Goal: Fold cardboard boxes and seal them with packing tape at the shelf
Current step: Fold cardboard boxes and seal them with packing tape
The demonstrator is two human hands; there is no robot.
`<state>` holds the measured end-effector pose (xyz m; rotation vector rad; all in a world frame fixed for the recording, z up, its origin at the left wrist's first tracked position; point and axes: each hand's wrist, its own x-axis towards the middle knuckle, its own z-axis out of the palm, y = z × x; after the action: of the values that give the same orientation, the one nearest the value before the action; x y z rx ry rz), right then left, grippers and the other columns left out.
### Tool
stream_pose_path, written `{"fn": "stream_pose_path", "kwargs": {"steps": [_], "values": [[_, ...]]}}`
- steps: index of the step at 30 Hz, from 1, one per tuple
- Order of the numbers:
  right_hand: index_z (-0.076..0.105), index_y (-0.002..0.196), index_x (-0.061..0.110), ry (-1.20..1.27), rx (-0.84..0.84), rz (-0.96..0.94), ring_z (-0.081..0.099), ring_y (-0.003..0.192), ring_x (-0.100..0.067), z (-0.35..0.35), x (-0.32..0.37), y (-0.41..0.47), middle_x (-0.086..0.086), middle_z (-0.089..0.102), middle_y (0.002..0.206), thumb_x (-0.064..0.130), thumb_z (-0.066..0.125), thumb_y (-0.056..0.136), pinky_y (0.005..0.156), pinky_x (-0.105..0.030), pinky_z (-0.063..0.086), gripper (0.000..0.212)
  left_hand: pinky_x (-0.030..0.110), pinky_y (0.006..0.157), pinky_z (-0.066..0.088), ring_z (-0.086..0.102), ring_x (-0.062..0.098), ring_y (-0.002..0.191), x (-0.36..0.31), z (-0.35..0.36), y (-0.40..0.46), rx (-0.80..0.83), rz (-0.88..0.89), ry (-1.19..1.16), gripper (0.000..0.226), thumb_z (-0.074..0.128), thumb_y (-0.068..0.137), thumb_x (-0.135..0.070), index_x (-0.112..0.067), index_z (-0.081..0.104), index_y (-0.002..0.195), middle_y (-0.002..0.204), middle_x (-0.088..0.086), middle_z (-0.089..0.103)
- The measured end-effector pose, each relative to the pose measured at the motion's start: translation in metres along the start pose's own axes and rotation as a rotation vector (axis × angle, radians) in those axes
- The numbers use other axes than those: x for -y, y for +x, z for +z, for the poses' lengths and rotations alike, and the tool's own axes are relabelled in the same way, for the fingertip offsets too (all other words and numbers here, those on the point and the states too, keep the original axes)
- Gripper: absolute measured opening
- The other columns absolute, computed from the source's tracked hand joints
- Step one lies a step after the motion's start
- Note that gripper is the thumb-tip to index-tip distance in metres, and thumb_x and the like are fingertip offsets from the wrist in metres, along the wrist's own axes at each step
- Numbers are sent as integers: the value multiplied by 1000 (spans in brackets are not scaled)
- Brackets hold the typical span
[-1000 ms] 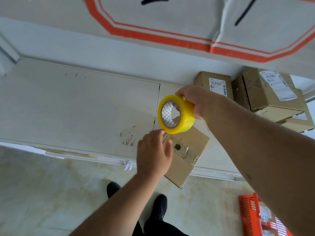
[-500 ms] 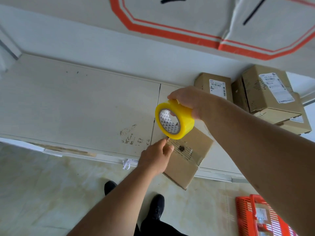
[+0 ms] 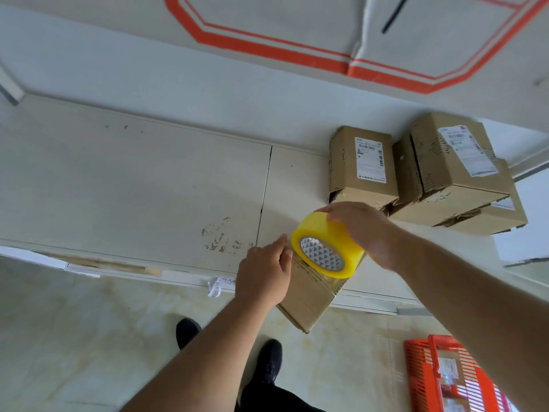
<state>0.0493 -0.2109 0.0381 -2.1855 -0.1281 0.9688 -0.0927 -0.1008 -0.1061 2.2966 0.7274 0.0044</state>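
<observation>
Head-camera view, looking down: the right hand [image 3: 361, 233] grips a yellow roll of packing tape [image 3: 326, 244] from above, fingers curled over its rim, holding it low over a flat cardboard box [image 3: 309, 295] with the patterned core facing the camera. Just left of the roll, the left hand [image 3: 263, 275] lies on the box's left edge, fingers extended and pressing down; whether a tape end sits under the fingertips is hard to make out. Strips of clear tape already glint across the box's top face. The box lies at the near edge of the pale shelf [image 3: 133, 185], its near corner overhanging the floor; its far end is hidden behind the roll and both hands. To the left the shelf surface runs wide, marked only by scuffs and a seam line. At the far right, against the wall, stand stacked sealed cartons [image 3: 445, 176] with white shipping labels, well apart from the box in work; the labels' print is too blurred to read. Below the shelf edge a twist of white cord [image 3: 218, 287] hangs. On the tiled floor, two black shoes [image 3: 267, 358] point toward the shelf, and an orange plastic basket [image 3: 454, 379] is cut off by the frame's lower right corner, its contents unclear.
</observation>
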Motion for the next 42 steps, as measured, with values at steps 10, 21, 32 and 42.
{"fn": "stream_pose_path", "kwargs": {"steps": [10,21,32,42], "values": [[73,91,13,200,-226,-100,66,77,-28,38,-28,-22,-12,69,81,39,64,92,71,-39,55,27,32,67,41,65,23,89,2,-16,7,60,49,98,23,38,107,-39,-29,58,109,94,-6,65],[73,87,28,43,-101,-136,63,95,-29,73,17,7,-6,69,87,55,57,84,79,-37,55,32,34,77,47,65,28,103,44,-51,47,-49,7,-88,28,46,104,-23,-30,67,121,111,3,72],[64,77,13,-585,-34,-8,67,79,-24,20,1,7,-6,66,77,60,53,92,66,-33,45,51,42,102,50,58,25,128,47,-50,56,45,76,31,43,36,109,-32,-33,47,151,142,0,62],[69,86,18,-572,-115,0,65,76,-17,28,-10,0,-1,68,79,60,54,90,67,-31,49,45,44,77,52,62,34,99,33,-51,25,-521,133,136,15,58,98,-21,-14,66,109,112,6,68]]}}
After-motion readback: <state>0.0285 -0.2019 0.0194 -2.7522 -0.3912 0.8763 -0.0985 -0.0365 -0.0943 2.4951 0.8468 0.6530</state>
